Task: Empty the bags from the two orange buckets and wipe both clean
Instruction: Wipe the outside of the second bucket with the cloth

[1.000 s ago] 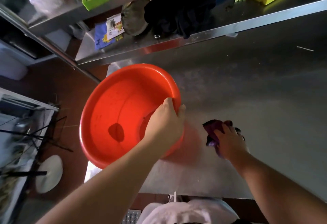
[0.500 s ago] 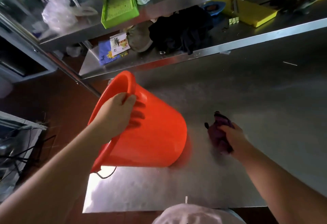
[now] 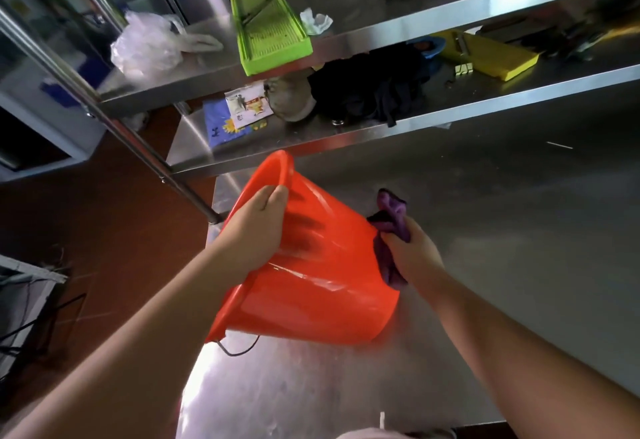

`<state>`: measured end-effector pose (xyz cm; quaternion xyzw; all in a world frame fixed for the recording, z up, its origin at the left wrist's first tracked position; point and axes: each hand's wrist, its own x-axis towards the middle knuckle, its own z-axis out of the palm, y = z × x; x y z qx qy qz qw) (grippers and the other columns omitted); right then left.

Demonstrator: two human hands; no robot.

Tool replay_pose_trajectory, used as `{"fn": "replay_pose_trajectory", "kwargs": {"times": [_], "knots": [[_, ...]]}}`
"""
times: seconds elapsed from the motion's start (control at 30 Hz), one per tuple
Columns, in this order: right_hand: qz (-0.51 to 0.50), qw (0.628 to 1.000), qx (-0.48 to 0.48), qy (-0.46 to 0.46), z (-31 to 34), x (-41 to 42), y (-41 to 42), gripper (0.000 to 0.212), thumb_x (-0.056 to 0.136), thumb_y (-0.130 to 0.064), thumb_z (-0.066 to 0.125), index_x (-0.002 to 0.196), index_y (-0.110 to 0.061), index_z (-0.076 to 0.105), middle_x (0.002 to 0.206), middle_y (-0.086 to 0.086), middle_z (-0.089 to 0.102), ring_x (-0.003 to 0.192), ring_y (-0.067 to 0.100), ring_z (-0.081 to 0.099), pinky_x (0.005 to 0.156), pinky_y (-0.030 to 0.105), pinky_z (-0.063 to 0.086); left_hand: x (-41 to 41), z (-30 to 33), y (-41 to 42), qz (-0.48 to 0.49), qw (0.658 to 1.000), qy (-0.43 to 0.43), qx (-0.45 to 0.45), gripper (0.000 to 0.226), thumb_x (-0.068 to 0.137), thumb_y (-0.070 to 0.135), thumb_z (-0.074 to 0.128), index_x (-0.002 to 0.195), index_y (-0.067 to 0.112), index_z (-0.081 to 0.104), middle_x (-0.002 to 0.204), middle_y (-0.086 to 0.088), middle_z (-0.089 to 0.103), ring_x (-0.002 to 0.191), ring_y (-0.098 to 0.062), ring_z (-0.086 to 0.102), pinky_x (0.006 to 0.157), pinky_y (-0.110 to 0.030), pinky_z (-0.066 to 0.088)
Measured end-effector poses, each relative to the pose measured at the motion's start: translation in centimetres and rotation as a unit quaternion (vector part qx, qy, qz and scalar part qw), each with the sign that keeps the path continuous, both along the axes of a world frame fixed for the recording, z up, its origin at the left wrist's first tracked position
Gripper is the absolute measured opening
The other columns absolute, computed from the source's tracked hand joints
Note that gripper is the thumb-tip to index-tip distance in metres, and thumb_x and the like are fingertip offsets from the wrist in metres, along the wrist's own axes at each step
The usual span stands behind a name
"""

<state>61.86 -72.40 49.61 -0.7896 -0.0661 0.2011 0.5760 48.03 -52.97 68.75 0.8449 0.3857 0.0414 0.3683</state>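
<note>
Now wiping: the left hand (image 3: pixel 254 230) grips the tipped orange bucket (image 3: pixel 318 282) by its rim on the counter (image 3: pixel 502 248), while the right hand (image 3: pixel 412 258) clutches the purple cloth (image 3: pixel 391 227) against its base; next, rub the outside.

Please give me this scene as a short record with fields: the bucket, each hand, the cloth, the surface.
bucket: orange bucket, tipped on its side, mouth facing left
left hand: left hand grips the rim, fingers inside
right hand: right hand holds a purple cloth against the bucket's base end
surface: steel table
bags: none visible in the bucket
</note>
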Motion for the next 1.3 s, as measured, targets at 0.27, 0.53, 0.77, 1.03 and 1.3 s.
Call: {"fn": "replay_pose_trajectory", "kwargs": {"times": [0.27,0.53,0.77,1.03,1.3], "knots": [[-0.084,0.995,-0.016,0.052,-0.6,-1.5,1.3,0.018,0.079,-0.05,0.05,0.086,-0.059,0.065,0.077,-0.022,0.069,0.075,0.004,0.065,0.066,0.021,0.048,-1.1,0.3,2.9,0.03,0.999,-0.01,-0.038,0.059,0.082,0.077,0.033,0.103,0.032,0.066,0.103,-0.012,0.074,0.102,-0.033,0.07,0.102,-0.054,0.053],[-0.034,0.995,-0.095,-0.022,2.8,-2.8,5.6,0.035,0.086,-0.053,0.04,0.106,-0.036,0.063,0.087,-0.004,0.068,0.095,0.029,0.066,0.075,0.033,0.046,-0.6,-0.2,5.2,0.041,0.997,-0.021,-0.067,0.04,0.09,0.072,0.038,0.099,0.045,0.065,0.108,-0.007,0.075,0.102,-0.028,0.072,0.099,-0.053,0.056],[0.046,0.984,0.083,-0.151,12.7,-6.5,14.0,0.046,0.096,-0.036,0.035,0.128,-0.029,0.068,0.129,0.007,0.068,0.123,0.024,0.058,0.105,0.039,0.043,1.5,-0.6,4.7,-0.001,0.995,-0.048,-0.089,0.04,0.109,0.048,0.037,0.124,0.027,0.068,0.115,-0.015,0.069,0.121,-0.034,0.063,0.112,-0.053,0.046],[0.062,0.939,0.014,-0.338,10.7,-7.9,13.6,0.048,0.092,-0.027,0.043,0.135,-0.013,0.058,0.124,0.01,0.066,0.115,0.027,0.057,0.1,0.04,0.044,1.8,-0.8,5.7,0.01,0.999,-0.017,-0.047,0.033,0.109,0.044,0.036,0.118,0.033,0.066,0.122,0.001,0.066,0.112,-0.022,0.06,0.096,-0.041,0.048],[-0.074,0.979,-0.147,-0.118,0.5,-4.7,5.0,0.031,0.097,-0.034,0.049,0.115,-0.013,0.063,0.108,0.018,0.069,0.1,0.039,0.064,0.08,0.039,0.049,-0.4,-0.7,7.3,0.09,0.99,-0.017,-0.105,0.042,0.1,0.065,0.043,0.131,0.047,0.065,0.125,0.006,0.069,0.111,-0.018,0.066,0.101,-0.043,0.053]]}}
